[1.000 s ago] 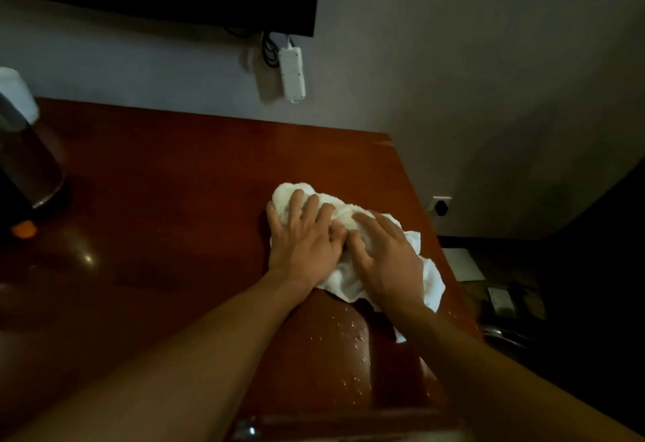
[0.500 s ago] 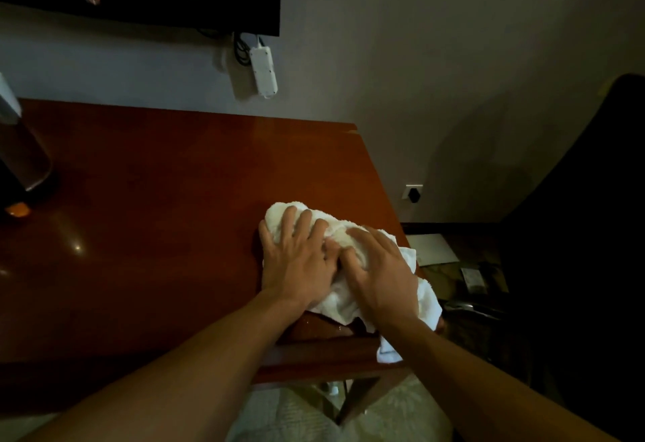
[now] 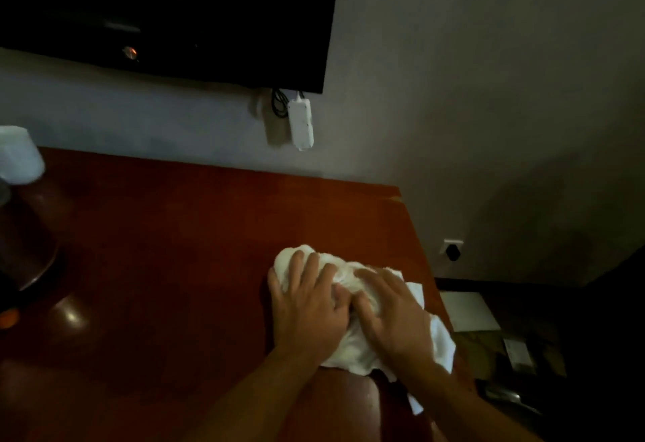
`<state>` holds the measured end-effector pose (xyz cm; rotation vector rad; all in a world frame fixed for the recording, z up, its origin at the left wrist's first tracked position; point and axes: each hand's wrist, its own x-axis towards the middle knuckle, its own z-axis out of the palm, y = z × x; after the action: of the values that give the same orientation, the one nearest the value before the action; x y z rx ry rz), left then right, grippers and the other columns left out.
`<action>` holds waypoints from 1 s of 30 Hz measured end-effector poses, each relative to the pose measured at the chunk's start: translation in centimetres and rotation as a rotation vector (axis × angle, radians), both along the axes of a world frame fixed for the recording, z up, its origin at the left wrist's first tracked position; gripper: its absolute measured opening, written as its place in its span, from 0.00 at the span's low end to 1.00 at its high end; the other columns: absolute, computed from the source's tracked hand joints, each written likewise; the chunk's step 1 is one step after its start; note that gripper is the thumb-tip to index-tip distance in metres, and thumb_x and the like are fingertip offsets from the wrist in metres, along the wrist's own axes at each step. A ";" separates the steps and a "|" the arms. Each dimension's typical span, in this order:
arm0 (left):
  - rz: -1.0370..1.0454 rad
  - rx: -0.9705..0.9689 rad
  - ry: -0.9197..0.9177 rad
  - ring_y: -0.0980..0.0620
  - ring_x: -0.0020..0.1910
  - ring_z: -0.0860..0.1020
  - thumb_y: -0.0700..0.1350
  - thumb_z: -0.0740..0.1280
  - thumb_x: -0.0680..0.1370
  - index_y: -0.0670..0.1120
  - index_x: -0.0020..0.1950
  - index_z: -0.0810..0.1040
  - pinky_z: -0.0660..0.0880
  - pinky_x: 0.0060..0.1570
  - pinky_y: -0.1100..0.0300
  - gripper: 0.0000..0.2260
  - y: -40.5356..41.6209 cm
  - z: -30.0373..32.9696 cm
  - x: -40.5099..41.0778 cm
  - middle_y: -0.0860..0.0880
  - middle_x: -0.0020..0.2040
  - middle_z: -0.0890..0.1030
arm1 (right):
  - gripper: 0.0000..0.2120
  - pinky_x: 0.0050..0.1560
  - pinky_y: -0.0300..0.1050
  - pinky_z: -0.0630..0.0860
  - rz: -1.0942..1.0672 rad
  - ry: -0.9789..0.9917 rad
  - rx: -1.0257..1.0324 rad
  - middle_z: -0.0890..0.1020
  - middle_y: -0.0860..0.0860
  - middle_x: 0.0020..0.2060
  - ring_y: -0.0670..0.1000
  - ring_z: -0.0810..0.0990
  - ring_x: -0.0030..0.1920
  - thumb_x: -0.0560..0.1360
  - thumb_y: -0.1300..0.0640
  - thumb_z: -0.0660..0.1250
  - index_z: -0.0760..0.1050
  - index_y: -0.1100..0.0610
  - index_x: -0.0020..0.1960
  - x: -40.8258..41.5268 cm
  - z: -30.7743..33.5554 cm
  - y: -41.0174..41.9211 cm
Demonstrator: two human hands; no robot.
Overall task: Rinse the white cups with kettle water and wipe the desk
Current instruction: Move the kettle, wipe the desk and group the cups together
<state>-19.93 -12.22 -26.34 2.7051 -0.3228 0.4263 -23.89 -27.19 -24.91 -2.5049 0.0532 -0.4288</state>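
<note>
White towel [image 3: 352, 347], bunched, near right edge of desk [image 3: 174, 249], pressed flat under left hand [image 3: 307, 312] and right hand [image 3: 394, 319], fingers extended; risk: overhanging corner drags it off the edge, judged

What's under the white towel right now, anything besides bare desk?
Both hands, left hand and right hand, press flat on the white towel, which lies on the desk near its right edge. Whatever lies beneath the towel is covered.
</note>
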 end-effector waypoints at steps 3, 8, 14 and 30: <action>0.017 0.016 -0.004 0.45 0.73 0.69 0.55 0.56 0.76 0.51 0.59 0.80 0.66 0.66 0.33 0.20 2.4 -0.3 2.1 0.48 0.68 0.77 | 0.24 0.62 0.43 0.74 0.051 -0.014 -0.001 0.77 0.43 0.66 0.41 0.73 0.66 0.76 0.38 0.57 0.76 0.45 0.68 2.3 0.2 2.0; 0.062 0.038 -0.022 0.43 0.72 0.71 0.55 0.56 0.75 0.49 0.59 0.80 0.68 0.64 0.32 0.20 6.5 -0.3 1.5 0.46 0.67 0.78 | 0.22 0.66 0.55 0.74 0.101 -0.017 -0.007 0.76 0.42 0.68 0.41 0.70 0.68 0.77 0.40 0.58 0.75 0.43 0.69 2.4 0.1 5.5; 0.131 0.080 -0.022 0.42 0.71 0.71 0.55 0.56 0.75 0.47 0.61 0.79 0.71 0.61 0.31 0.21 15.2 -0.5 -3.2 0.44 0.67 0.77 | 0.23 0.75 0.55 0.65 0.167 -0.004 -0.027 0.73 0.43 0.72 0.42 0.65 0.73 0.78 0.38 0.58 0.73 0.41 0.70 -1.7 0.0 14.2; 0.097 0.384 0.194 0.37 0.62 0.78 0.63 0.55 0.74 0.52 0.65 0.80 0.67 0.58 0.28 0.27 31.0 2.4 -14.0 0.41 0.64 0.80 | 0.26 0.78 0.53 0.36 0.407 0.192 -0.234 0.64 0.44 0.77 0.44 0.57 0.78 0.80 0.36 0.56 0.65 0.42 0.75 -8.5 6.6 28.2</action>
<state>-33.91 18.81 -23.99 3.1160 -0.2393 0.1340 -32.39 1.02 -18.33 -2.6861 -0.4470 -0.0262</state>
